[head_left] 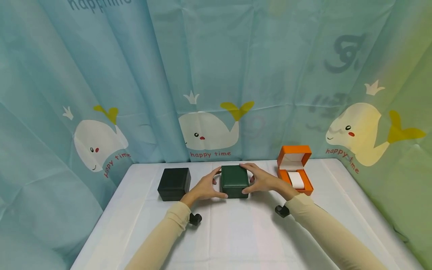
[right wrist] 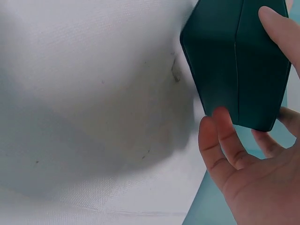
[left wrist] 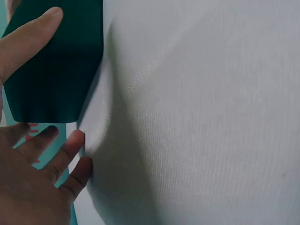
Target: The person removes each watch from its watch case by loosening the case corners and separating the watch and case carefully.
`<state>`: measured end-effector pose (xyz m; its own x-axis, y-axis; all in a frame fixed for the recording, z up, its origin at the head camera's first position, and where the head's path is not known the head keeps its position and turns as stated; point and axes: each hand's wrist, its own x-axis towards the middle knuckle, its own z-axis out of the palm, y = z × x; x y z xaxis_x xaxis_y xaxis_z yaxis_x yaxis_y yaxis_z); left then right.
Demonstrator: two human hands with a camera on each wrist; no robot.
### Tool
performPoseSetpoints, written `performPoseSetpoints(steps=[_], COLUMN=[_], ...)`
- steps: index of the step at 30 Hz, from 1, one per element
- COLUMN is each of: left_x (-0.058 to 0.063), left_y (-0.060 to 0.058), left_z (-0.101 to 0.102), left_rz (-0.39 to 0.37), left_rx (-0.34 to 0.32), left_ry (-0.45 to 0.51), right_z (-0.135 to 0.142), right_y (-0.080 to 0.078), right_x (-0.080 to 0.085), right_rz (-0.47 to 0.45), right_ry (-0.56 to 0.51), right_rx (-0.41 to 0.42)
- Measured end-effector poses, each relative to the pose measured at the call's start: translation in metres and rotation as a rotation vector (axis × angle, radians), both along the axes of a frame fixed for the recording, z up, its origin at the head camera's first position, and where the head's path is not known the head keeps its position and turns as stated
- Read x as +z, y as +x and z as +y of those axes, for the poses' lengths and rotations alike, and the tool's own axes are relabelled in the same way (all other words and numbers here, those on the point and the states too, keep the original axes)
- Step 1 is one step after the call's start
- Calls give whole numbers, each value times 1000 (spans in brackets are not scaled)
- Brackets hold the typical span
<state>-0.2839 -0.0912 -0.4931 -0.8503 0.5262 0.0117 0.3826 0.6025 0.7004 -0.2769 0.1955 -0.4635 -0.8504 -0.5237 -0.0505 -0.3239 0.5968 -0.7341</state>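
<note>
A closed dark green watch box with a padded lid sits on the white table between both hands. My left hand holds its left side, thumb at the front and fingers spread toward the back edge. From the right, my right hand grips it with the thumb on the front and fingertips at the back. In the right wrist view the lid seam of the green watch box looks closed. The left wrist view shows the left thumb against the green front face.
A closed black box stands left of the left hand. Behind the right wrist an orange watch box stands open, a white cushion inside. A blue curtain with whale prints hangs along the back edge of the white table.
</note>
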Motion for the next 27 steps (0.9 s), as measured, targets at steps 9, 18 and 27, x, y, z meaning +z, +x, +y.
performPoseSetpoints(steps=[9, 18, 27], left_x=[-3, -7, -11], left_y=[-9, -13, -13], left_z=[1, 3, 4], left_rz=[-15, -19, -22], left_rx=[-39, -28, -9], left_ry=[-42, -42, -27], right_z=[-1, -2, -2], right_y=[-3, -3, -1], right_x=[0, 0, 2], right_rz=[-9, -22, 13], right_ry=[6, 27, 27], right_rx=[2, -9, -4])
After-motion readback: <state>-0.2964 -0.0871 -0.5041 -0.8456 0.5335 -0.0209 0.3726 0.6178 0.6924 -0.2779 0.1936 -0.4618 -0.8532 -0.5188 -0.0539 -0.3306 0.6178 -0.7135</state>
